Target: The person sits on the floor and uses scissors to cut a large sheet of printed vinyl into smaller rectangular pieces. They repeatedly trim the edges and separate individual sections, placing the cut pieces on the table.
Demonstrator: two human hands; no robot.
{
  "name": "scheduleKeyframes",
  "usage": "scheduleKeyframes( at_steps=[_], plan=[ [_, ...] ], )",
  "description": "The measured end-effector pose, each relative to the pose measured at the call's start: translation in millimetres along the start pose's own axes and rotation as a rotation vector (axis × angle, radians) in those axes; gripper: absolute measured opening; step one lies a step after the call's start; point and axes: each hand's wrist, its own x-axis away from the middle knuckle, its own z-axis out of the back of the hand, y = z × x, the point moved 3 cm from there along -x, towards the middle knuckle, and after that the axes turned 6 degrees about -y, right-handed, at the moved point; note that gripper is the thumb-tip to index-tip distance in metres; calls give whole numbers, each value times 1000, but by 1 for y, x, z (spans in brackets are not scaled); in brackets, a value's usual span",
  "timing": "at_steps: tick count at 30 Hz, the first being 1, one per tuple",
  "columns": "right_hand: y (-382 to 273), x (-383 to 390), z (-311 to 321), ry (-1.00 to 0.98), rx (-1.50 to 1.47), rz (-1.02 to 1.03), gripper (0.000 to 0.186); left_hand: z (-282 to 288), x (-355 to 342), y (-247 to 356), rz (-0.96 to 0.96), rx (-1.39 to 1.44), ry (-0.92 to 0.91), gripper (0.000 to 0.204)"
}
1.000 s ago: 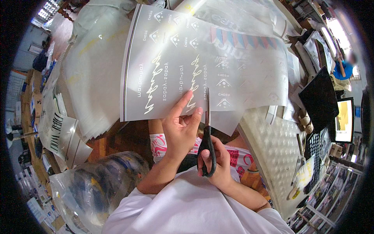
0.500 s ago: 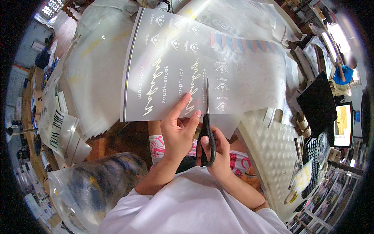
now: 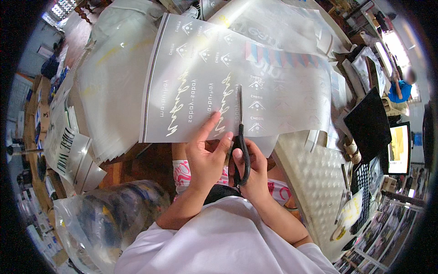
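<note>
A translucent printed film sheet [image 3: 155, 98] with white mirrored lettering and small logos spreads in front of me. My left hand [image 3: 205, 160] grips its near edge, with the index finger and thumb on top and the other fingers curled beneath. My right hand [image 3: 256, 171] is wrapped round the black handles of a pair of scissors [image 3: 242, 137]. Its narrow blade points away from me over the sheet, between a column of script and a column of logos. The blades look nearly closed. Whether a lower blade lies under the film I cannot tell.
Stacked clear plastic sheets [image 3: 114, 77] lie to the left, above a plastic-wrapped bundle [image 3: 123, 214]. At right are a dimpled pale table surface [image 3: 305, 169], a keyboard [image 3: 360, 192], a black panel [image 3: 367, 123] and a lit monitor [image 3: 399, 148]. A person in blue [image 3: 401, 89] is at far right.
The sheet has shifted slightly to the left, and the scissors with my right hand have moved a little left too. My left hand keeps its hold on the edge.
</note>
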Motion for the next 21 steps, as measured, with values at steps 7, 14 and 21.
scheduleKeyframes(
  at_steps=[7,14,21],
  plan=[
    [-5,-16,3,-21,5,65,46,2,2,-2,-37,16,9,43],
    [-25,-33,-1,-8,27,125,44,3,5,8,-83,-18,-15,45],
    [-28,-33,3,14,4,98,45,3,5,4,-86,70,-40,46]
  ],
)
